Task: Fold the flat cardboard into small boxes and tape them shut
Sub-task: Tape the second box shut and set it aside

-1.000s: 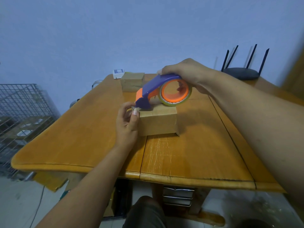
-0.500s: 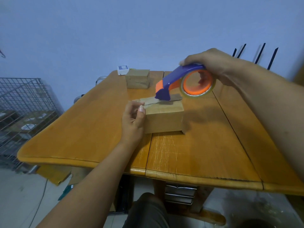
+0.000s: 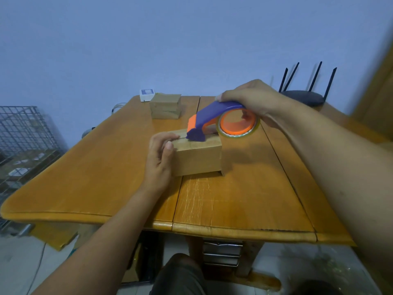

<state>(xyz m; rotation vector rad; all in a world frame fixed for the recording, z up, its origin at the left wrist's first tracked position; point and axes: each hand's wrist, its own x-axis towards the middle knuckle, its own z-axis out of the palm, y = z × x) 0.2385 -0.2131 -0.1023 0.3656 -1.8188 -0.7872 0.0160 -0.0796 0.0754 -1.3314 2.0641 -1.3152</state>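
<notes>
Observed at the desk (image 3: 102, 179): one small cardboard box (image 3: 198, 159) stands near the middle of the wooden top, folded up, long side toward the person. A small flap sticks out at its lower right corner.

Left hand (image 3: 159, 160): clasps the left end of the box. The fingers lie curled over the top edge and the thumb presses on the near face at the corner.

Right hand (image 3: 254, 99): wrapped round the purple handle of a tape dispenser (image 3: 209, 117), fingers curled over it from above. The dispenser's purple and orange nose rests on the top of the box, just beside the left fingertips. Its roll of clear tape (image 3: 239, 124) on an orange core hangs over the right end of the box. Whether tape is stuck to the top I cannot tell.

Other items: a second box (image 3: 165, 106), closed, sits at the far edge of the desk, well apart from the first. A small white packet (image 3: 147, 94) lies just behind it. A black router (image 3: 304, 97) with four upright aerials stands at the far right. A wire cage (image 3: 23, 135) stands on the floor to the left, and flat cardboard (image 3: 53, 235) lies on the floor under the desk's left edge.
</notes>
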